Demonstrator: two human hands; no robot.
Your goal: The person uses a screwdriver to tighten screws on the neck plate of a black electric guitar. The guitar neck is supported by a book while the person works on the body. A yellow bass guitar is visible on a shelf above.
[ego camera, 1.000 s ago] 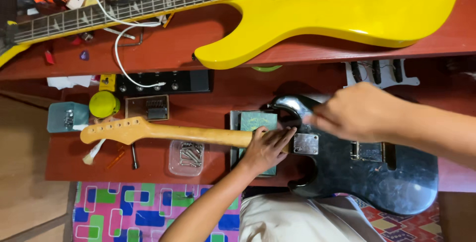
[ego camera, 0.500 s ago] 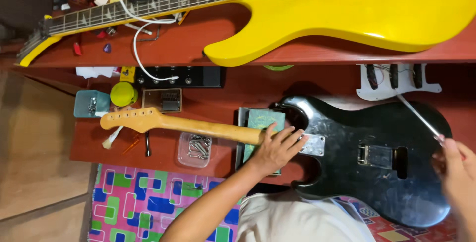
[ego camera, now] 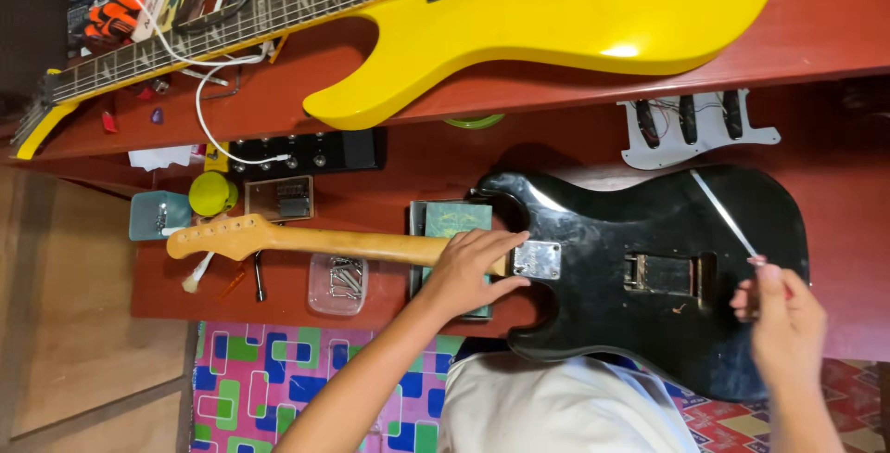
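Pinching a thin screwdriver [ego camera: 721, 214] in my right hand [ego camera: 786, 323], its handle hidden, I'm pressing my spread left hand [ego camera: 471, 272] over the guitar neck [ego camera: 306, 242].

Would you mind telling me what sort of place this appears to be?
Probably a guitar repair workbench: a black guitar body lies face down, a yellow guitar rests above, and a loose white pickguard sits nearby.

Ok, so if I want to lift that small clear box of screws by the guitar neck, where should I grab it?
Probably by its two long side walls, coming straight down from above. The clear box lies flat and open-topped on the red table, so a pinch across its narrow width should keep it level. Its edge toward the maple neck sits close under it, so approach from the floor-facing side.
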